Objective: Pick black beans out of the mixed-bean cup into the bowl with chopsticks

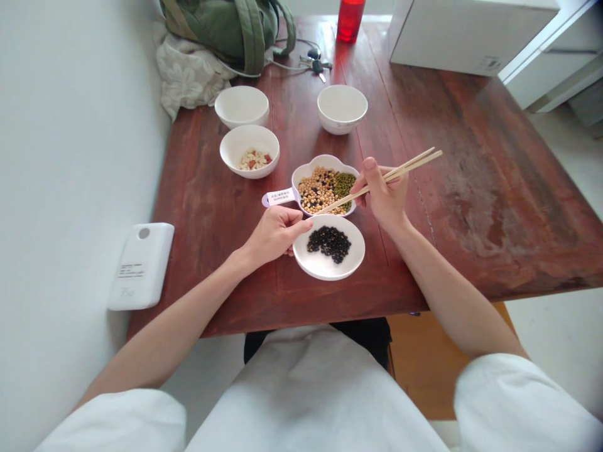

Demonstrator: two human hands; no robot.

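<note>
My left hand (277, 233) grips the left rim of a small white bowl (328, 271), thumb over the edge. Black beans (330, 243) lie in a patch inside it. My right hand (385, 193) is closed around a pair of wooden chopsticks (407, 166). Their tips point down-left to the gap between the bowl and a flower-shaped dish (325, 159); whether they hold a bean is too small to tell. That dish has yellow soybeans (316, 188) mixed with black beans, and green mung beans (345, 183) on its right. Its labelled handle (279, 198) points left.
A bowl of pale and reddish nuts (254, 159) stands left of the dish, with a white bowl (242, 107) behind it. Another white bowl (342, 107) stands farther back. Keys (315, 63), a green backpack (226, 28), a red bottle (350, 22) and a white box (466, 34) line the back.
</note>
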